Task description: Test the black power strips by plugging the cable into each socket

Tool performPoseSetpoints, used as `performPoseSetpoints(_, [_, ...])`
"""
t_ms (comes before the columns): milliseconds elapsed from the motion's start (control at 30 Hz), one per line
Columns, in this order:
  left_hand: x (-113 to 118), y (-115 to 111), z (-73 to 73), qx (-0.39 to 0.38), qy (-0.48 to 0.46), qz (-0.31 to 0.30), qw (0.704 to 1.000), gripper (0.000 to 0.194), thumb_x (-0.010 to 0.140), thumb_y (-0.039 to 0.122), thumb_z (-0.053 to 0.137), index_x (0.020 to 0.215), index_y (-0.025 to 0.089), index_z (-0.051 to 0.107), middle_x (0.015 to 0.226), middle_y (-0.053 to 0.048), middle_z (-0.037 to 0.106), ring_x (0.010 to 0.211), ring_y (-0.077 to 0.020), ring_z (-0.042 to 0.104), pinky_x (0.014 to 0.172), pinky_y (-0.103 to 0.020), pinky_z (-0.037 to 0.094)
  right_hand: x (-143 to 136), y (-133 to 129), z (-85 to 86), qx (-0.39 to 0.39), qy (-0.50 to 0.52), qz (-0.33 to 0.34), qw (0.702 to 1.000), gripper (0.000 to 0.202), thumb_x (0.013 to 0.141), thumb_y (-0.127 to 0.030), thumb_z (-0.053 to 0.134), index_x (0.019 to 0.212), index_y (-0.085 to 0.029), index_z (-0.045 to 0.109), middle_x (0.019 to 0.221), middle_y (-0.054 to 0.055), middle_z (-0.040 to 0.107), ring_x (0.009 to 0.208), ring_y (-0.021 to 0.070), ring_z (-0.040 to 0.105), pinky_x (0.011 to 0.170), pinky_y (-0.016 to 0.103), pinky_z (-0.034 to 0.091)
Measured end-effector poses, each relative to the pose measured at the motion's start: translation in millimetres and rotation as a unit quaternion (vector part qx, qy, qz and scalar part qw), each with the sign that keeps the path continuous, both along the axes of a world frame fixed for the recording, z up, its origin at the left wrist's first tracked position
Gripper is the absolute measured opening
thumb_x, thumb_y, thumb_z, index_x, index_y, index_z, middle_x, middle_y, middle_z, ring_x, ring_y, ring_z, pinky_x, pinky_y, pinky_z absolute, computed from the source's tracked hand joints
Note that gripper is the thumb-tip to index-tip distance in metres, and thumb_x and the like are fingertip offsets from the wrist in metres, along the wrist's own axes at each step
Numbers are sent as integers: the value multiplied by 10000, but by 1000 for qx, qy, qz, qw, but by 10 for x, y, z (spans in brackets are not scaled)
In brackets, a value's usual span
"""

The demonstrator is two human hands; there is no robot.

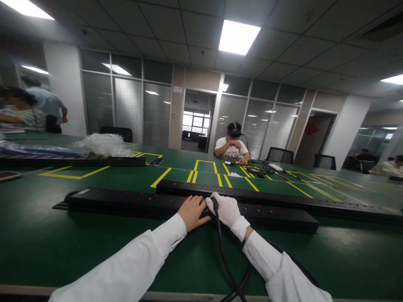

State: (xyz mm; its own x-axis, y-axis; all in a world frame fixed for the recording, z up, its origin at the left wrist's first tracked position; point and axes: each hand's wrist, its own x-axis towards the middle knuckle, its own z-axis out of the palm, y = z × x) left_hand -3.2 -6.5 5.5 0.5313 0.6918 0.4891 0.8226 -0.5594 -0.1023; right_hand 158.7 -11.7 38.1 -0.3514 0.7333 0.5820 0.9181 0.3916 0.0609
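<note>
A long black power strip (126, 203) with several small red marks along its top lies on the green table in front of me. My left hand (192, 212), bare, straddles the strip near its middle, fingers over the top and thumb on the near side. Right beside it, my right hand (226, 209) in a white glove is closed on a black plug (215, 204), held at the strip's top. What the plug's front end meets is hidden by my fingers. A thick black cable (224, 256) runs from the plug down toward the table's near edge.
A second black power strip (283, 199) lies just behind the first. Yellow tape (161, 178) marks the green table (103, 247). Crumpled clear plastic (100, 144) and a phone (156, 161) are at left. Across the table sits a person (233, 144) near cables.
</note>
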Motion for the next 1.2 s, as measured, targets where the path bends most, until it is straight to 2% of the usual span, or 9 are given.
performPoseSetpoints(500, [-1,14,-14,-1,3,1,1000,506,769,523,453,1149,188,441,1130,-113,509,1066,-262,450,918,-420,316,17,30,-29,14,1,8,1000,334,890,-434,279,891,-249,558,689,-4,655,640,119,596,570,204,272])
performPoseSetpoints(1200, [-2,7,2,-2,9,-2,1000,495,778,521,438,1148,192,440,1113,-112,513,1052,-262,456,900,-422,330,-1,57,-17,-21,-7,-28,999,350,888,-459,272,917,-249,550,670,-6,646,633,115,588,553,216,264])
